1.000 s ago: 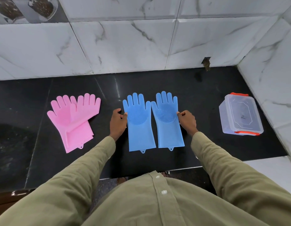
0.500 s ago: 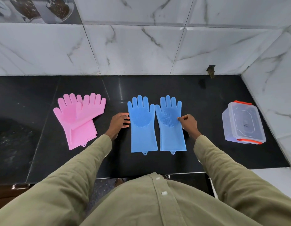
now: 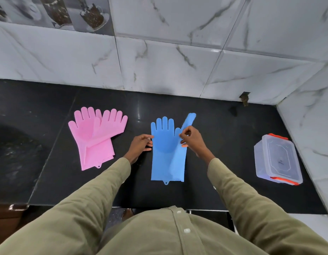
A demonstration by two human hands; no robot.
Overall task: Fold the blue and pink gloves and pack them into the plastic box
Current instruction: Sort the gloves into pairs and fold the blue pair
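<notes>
One blue glove (image 3: 164,150) lies flat on the black counter, fingers pointing away from me. The second blue glove (image 3: 179,159) is lifted on edge and swung over the first, its fingers sticking up at the back. My right hand (image 3: 191,138) pinches that raised glove near its palm. My left hand (image 3: 142,143) grips the left edge of the flat blue glove. Two pink gloves (image 3: 97,138) lie overlapped to the left, untouched. The clear plastic box (image 3: 278,160) with orange clips stands lidded at the right.
The black counter (image 3: 223,144) meets white marble wall tiles at the back and on the right, close beside the box. A dark sink basin (image 3: 14,155) lies at the far left. The counter's front edge runs just ahead of my body.
My right hand has lifted the right blue glove off the counter and turned it leftwards over the other blue glove. My left hand stays at the left glove's edge. The camera has tilted.
</notes>
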